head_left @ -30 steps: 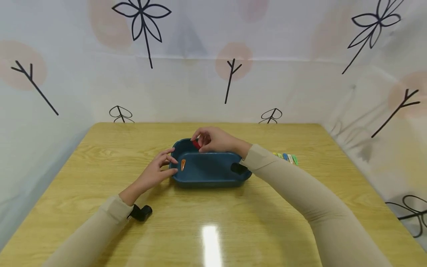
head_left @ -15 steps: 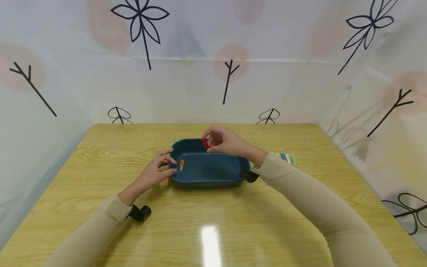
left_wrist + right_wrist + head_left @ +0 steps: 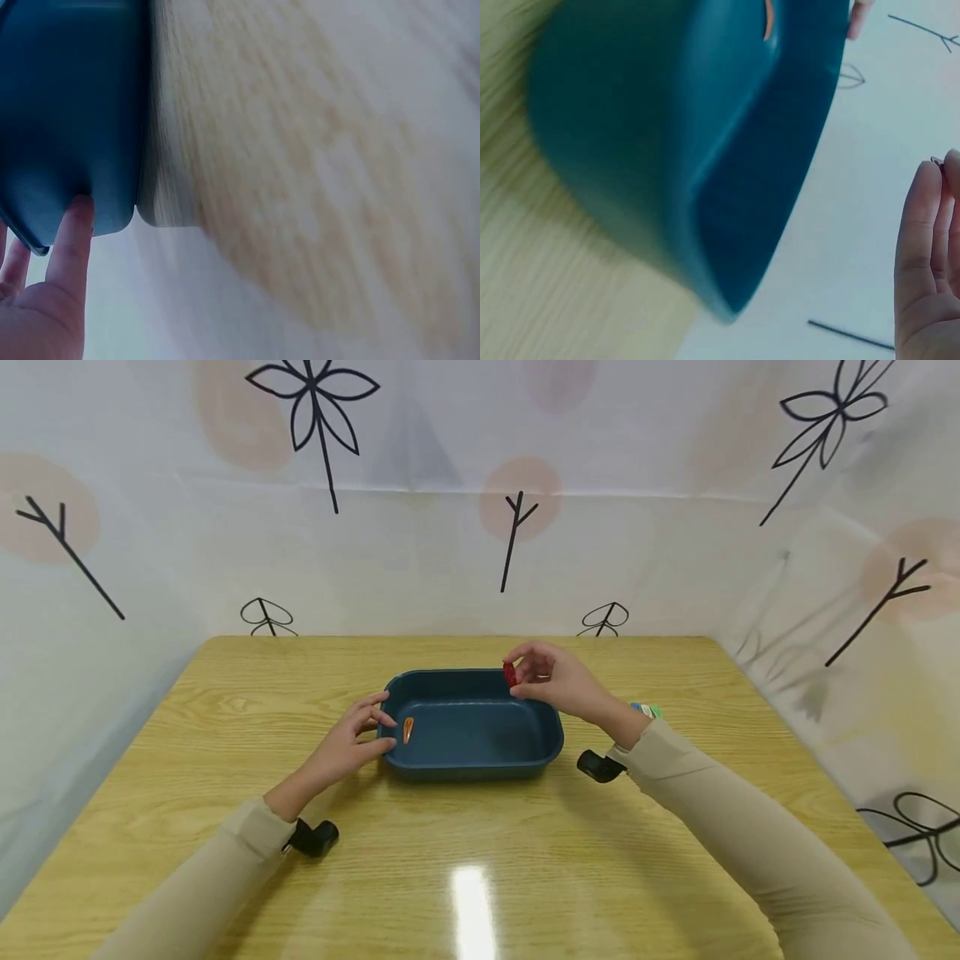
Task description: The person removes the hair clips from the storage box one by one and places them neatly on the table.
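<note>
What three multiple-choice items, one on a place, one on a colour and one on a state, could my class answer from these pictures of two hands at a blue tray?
1. Where does the orange hair clip lie?
A. inside the blue tray, near its left end
B. on the table beside the tray
C. in the left hand

2. What colour is the clip pinched by the right hand?
A. green
B. red
C. white

3. How is the left hand placed?
A. lifted clear of the tray
B. flat on the table, far away
C. fingers against the tray's left end

Answers: 1 A, it rests on the tray floor; 2 B, the red clip shows between the fingertips; 3 C, the fingertips meet the tray's wall.
</note>
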The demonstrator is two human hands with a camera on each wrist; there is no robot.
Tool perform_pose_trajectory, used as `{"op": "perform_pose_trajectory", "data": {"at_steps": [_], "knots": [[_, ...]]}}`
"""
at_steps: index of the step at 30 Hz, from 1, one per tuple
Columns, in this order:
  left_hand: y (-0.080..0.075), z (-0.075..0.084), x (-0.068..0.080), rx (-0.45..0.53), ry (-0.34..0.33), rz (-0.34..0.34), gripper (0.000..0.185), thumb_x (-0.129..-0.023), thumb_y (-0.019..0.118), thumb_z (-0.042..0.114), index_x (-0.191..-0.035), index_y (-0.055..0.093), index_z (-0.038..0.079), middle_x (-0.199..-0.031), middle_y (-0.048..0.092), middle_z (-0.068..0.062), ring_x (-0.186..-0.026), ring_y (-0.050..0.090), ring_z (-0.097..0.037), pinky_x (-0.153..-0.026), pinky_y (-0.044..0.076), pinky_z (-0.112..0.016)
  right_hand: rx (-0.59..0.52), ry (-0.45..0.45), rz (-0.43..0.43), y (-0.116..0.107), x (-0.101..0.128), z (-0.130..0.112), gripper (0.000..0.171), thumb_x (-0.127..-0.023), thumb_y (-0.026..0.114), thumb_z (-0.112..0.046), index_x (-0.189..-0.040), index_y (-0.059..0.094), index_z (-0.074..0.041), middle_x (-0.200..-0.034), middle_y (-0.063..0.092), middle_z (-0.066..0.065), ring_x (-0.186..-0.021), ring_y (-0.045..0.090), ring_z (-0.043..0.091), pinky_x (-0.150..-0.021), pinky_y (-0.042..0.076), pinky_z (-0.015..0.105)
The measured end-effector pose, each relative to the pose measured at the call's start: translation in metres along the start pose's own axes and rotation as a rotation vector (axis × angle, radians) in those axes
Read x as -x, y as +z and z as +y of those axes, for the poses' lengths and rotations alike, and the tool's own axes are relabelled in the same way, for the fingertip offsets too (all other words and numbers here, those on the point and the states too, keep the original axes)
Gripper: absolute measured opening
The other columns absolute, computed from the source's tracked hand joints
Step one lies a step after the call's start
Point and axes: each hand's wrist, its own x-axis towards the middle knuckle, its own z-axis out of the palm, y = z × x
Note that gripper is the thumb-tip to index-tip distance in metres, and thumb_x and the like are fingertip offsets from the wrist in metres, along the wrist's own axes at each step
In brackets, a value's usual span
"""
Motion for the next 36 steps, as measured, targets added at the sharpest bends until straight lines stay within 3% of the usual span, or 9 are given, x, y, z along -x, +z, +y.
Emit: {"op": "perform_pose_trajectory", "data": {"at_steps": [7,15,26,36], "knots": [[0.000,0.000,0.000,0.009,0.000,-0.004,0.021,-0.089,0.063,0.011,-0.105,0.056,-0.001,-0.149,0.022,-0.010,-0.124,0.036,-0.045,-0.095,0.039,-0.055,0.005,0.016,0.027,-0.015,0.017,0.014,0.037,-0.084,0.066,0.002,-0.119,0.054,0.002,-0.091,0.057,0.017,-0.080,0.059,0.024,-0.076,0.053,0.044],[0.001,-0.001,0.000,0.010,-0.001,-0.001,0.020,-0.089,0.063,0.012,-0.104,0.056,0.001,-0.149,0.023,-0.008,-0.124,0.036,-0.044,-0.095,0.038,-0.056,0.050,0.084,0.081,-0.032,0.039,0.030,0.033,-0.087,0.063,-0.002,-0.119,0.054,-0.001,-0.092,0.056,0.017,-0.081,0.061,0.023,-0.069,0.053,0.029],[0.000,-0.002,0.001,0.012,-0.016,0.006,0.019,-0.089,0.063,0.011,-0.104,0.056,0.001,-0.149,0.023,-0.008,-0.124,0.036,-0.044,-0.097,0.036,-0.057,0.103,0.103,0.159,-0.056,0.061,0.049,0.036,-0.089,0.061,-0.001,-0.123,0.051,0.002,-0.094,0.055,0.018,-0.078,0.056,0.017,-0.062,0.050,0.028],[-0.001,-0.002,0.000,0.014,-0.008,0.005,0.018,-0.090,0.063,0.011,-0.103,0.056,0.002,-0.149,0.023,-0.010,-0.124,0.035,-0.044,-0.097,0.036,-0.057,0.090,0.162,0.200,-0.070,0.074,0.059,0.037,-0.091,0.058,-0.002,-0.126,0.048,0.002,-0.098,0.053,0.019,-0.083,0.057,0.016,-0.071,0.052,0.031]]}}
